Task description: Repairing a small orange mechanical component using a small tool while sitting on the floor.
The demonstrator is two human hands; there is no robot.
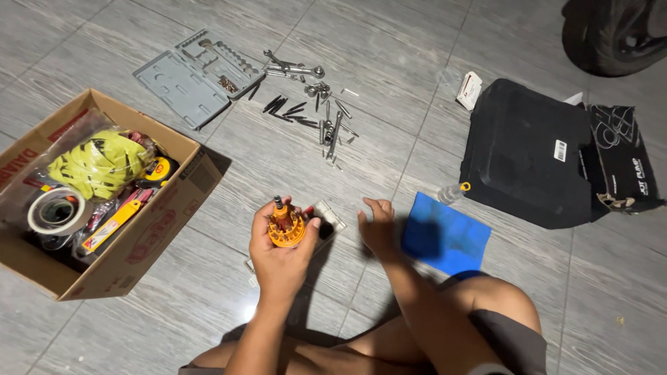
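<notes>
My left hand [281, 253] sits at the centre of the frame, fingers wrapped round an orange bit holder [286, 228], thumb on its right edge. I hold it upright with the top toward me so the ring of bits faces up where I can see them. Just behind it, partly hidden by my hand, lies a small clear case [331, 217] on the floor.

My right hand [377, 226] hovers just right of centre, fingers loosely spread and curled down toward the tiles, clamped on nothing that I can see. It hangs beside a blue cloth [446, 239], which lies flat within easy reach of my knee.

At the left edge a cardboard box [167, 222] stands open, packed with a yellow bundle [97, 163], a tape roll [55, 210] and other tools, so everything stays together. In the upper middle a grey tool tray [187, 80] lies open, and its sockets and bits [316, 104] are scattered on the floor [229, 305] to its right, spread out so each is visible. A black case [528, 153] lies closed at the right, a small bottle [451, 192] against its lower left corner.
</notes>
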